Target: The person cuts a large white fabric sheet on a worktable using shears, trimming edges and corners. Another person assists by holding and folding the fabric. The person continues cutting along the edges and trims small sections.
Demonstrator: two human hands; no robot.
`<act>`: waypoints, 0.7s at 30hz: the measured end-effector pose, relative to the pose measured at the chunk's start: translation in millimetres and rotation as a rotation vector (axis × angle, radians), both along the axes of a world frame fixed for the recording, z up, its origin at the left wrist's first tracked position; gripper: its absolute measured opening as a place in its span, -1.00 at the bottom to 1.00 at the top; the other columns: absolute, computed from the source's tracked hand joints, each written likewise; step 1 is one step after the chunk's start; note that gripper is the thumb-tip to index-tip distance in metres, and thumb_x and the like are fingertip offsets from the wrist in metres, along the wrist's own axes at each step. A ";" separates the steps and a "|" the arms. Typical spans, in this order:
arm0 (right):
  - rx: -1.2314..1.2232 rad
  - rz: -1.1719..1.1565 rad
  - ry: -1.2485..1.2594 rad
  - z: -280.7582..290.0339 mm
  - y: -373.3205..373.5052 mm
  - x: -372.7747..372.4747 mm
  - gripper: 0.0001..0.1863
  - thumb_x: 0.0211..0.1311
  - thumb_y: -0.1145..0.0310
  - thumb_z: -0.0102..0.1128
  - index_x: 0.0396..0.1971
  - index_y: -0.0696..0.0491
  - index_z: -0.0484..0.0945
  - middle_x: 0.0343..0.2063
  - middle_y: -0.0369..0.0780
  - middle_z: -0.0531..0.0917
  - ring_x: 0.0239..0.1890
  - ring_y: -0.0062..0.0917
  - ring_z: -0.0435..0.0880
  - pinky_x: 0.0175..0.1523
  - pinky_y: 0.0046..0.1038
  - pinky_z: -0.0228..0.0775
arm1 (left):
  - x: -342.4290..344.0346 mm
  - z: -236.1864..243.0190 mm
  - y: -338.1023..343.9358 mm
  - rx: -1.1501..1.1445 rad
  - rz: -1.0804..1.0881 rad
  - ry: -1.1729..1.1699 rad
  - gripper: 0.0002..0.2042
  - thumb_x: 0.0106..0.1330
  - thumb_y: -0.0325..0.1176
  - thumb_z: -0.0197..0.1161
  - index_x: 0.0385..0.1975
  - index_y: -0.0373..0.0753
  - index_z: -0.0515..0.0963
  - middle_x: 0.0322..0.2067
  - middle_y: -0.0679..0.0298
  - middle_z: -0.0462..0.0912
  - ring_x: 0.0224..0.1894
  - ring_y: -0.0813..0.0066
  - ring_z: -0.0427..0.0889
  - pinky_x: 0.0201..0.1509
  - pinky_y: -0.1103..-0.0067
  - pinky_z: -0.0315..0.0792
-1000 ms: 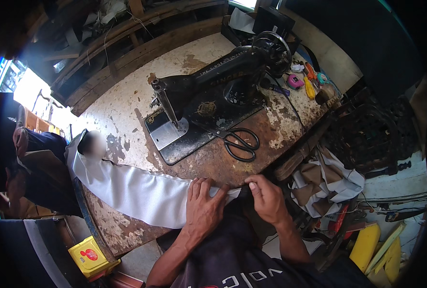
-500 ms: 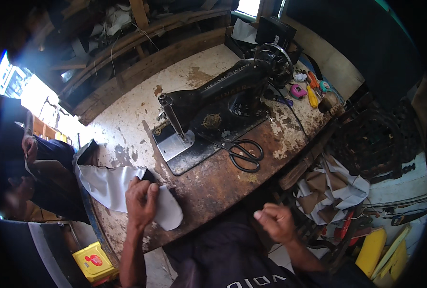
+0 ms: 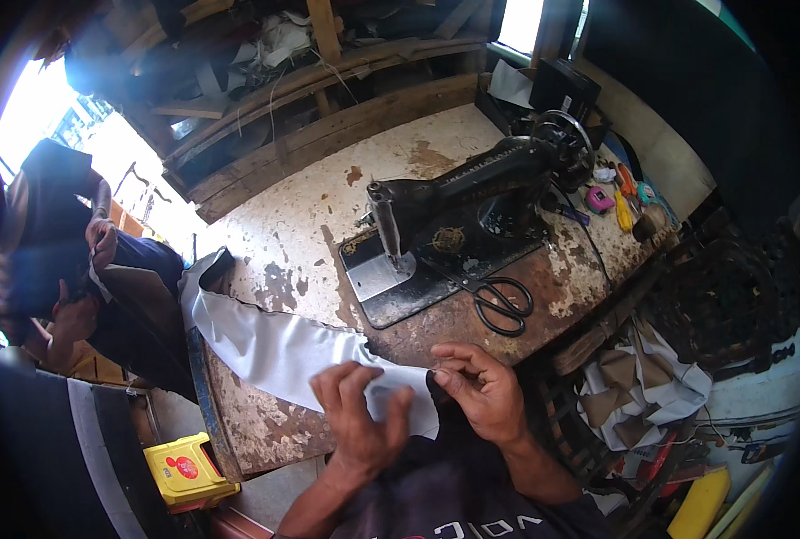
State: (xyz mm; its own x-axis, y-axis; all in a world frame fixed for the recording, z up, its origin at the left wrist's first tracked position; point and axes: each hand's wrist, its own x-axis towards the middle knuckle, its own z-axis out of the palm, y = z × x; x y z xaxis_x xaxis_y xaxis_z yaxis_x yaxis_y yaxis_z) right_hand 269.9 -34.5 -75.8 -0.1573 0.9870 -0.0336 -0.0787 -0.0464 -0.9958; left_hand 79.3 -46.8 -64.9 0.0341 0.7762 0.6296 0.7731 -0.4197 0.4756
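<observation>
Tabletop, worn, paint flaking: carries the items below. Sewing machine, black, hand wheel at the far right end. Cloth strip, one, pale with a dark reverse: lies along the near left part of the tabletop, its right end past the front edge; long axis slants from the far left corner down to the right, toward the person, far end curled up, dark side showing. Handling, as judged: light, soft, limp, perhaps faintly slick, hardly fragile; best pinched at a corner or along an edge, with a flat hand steadying the middle. Right hand: grip pinching the strip's right corner between thumb and fingers. Left hand, blurred: grip spread over the strip, contact uncertain. Scissors, black-handled, beside the machine base.
</observation>
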 end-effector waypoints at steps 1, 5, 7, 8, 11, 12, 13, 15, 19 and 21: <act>0.048 -0.007 -0.025 1.2 -0.4 -2.6 -0.65 0.57 0.46 0.27 0.26 0.19 0.58 -0.19 -0.24 0.80 -0.13 -0.63 0.75 0.02 -0.58 0.58 | 4.0 -0.7 -9.3 -0.086 -0.116 -0.217 -0.45 0.24 -0.24 0.60 0.10 -0.36 0.50 -0.08 -0.02 0.56 -0.07 0.05 0.58 0.03 0.27 0.50; 0.241 0.058 -0.196 8.5 -2.1 -11.9 -0.57 0.51 0.53 0.28 0.33 0.17 0.53 -0.19 -0.16 0.82 -0.08 -0.56 0.77 0.08 -0.51 0.59 | 5.0 -4.7 -17.6 -0.320 -0.198 -0.335 -0.42 0.21 -0.35 0.63 0.19 -0.34 0.53 -0.07 0.05 0.62 -0.10 0.14 0.65 -0.03 0.33 0.59; 0.293 0.060 -0.221 10.9 -0.2 -15.3 -0.56 0.48 0.55 0.30 0.31 0.16 0.53 -0.21 -0.15 0.83 -0.13 -0.55 0.79 0.05 -0.49 0.60 | -0.2 -2.1 -14.4 -0.314 -0.161 -0.308 -0.47 0.21 -0.42 0.60 0.19 -0.29 0.59 -0.10 0.07 0.63 -0.13 0.16 0.67 -0.08 0.35 0.61; 0.309 0.063 -0.236 12.0 0.0 -15.2 -0.57 0.49 0.55 0.30 0.30 0.16 0.54 -0.21 -0.15 0.83 -0.14 -0.56 0.79 0.04 -0.49 0.60 | -3.5 0.9 -15.2 -0.328 -0.124 -0.306 -0.63 0.21 -0.48 0.58 0.03 -0.22 0.72 -0.15 0.10 0.65 -0.20 0.19 0.69 -0.16 0.36 0.61; 0.299 0.034 -0.294 11.7 -2.1 -17.8 -0.60 0.49 0.52 0.30 0.27 0.17 0.55 -0.20 -0.15 0.83 -0.17 -0.58 0.78 0.02 -0.49 0.60 | -12.1 5.2 -13.2 -0.247 -0.090 -0.218 -0.78 0.19 -0.49 0.57 -0.16 -0.22 0.78 -0.19 0.13 0.66 -0.26 0.24 0.68 -0.24 0.39 0.59; 0.288 0.008 -0.311 10.8 -3.7 -18.9 -0.60 0.49 0.51 0.31 0.26 0.17 0.55 -0.19 -0.16 0.83 -0.17 -0.58 0.78 0.01 -0.50 0.60 | -12.3 4.8 -14.0 -0.306 -0.004 -0.272 -0.85 0.18 -0.49 0.57 -0.25 -0.20 0.79 -0.21 0.17 0.65 -0.19 0.24 0.67 -0.14 0.35 0.58; 0.188 -0.002 -0.251 9.6 -6.2 -19.7 -0.61 0.50 0.50 0.31 0.26 0.17 0.55 -0.17 -0.16 0.82 -0.19 -0.60 0.77 0.00 -0.50 0.60 | -12.9 2.6 -12.7 -0.306 0.014 -0.255 -0.86 0.18 -0.50 0.56 -0.27 -0.22 0.79 -0.24 0.18 0.64 -0.16 0.26 0.67 -0.11 0.35 0.57; -0.039 -0.030 -0.109 5.9 -9.5 -20.6 -0.62 0.51 0.46 0.32 0.24 0.17 0.56 -0.12 -0.16 0.82 -0.21 -0.64 0.76 -0.04 -0.51 0.60 | -12.4 -5.7 -4.7 -0.282 0.037 -0.222 -0.88 0.18 -0.50 0.55 -0.30 -0.25 0.78 -0.29 0.18 0.63 -0.09 0.28 0.66 -0.05 0.35 0.55; 0.207 -0.106 -0.464 -2.4 -1.3 6.8 -0.59 0.49 0.43 0.31 0.26 0.16 0.54 -0.06 -0.08 0.78 -0.13 -0.33 0.78 0.02 -0.35 0.62 | -1.7 -27.3 18.5 -0.268 -0.248 -0.232 -0.87 0.21 -0.53 0.50 -0.28 -0.28 0.71 -0.16 0.15 0.73 0.00 0.11 0.68 0.13 0.28 0.49; 0.533 -0.228 -0.833 -11.1 18.3 26.8 -0.58 0.48 0.41 0.30 0.26 0.14 0.54 0.00 -0.02 0.75 0.00 -0.12 0.77 0.11 -0.21 0.62 | 10.8 -38.4 30.0 -0.388 -0.388 -0.332 -0.91 0.31 -0.48 0.44 -0.24 -0.26 0.68 -0.17 0.18 0.76 -0.05 0.11 0.70 0.18 0.27 0.43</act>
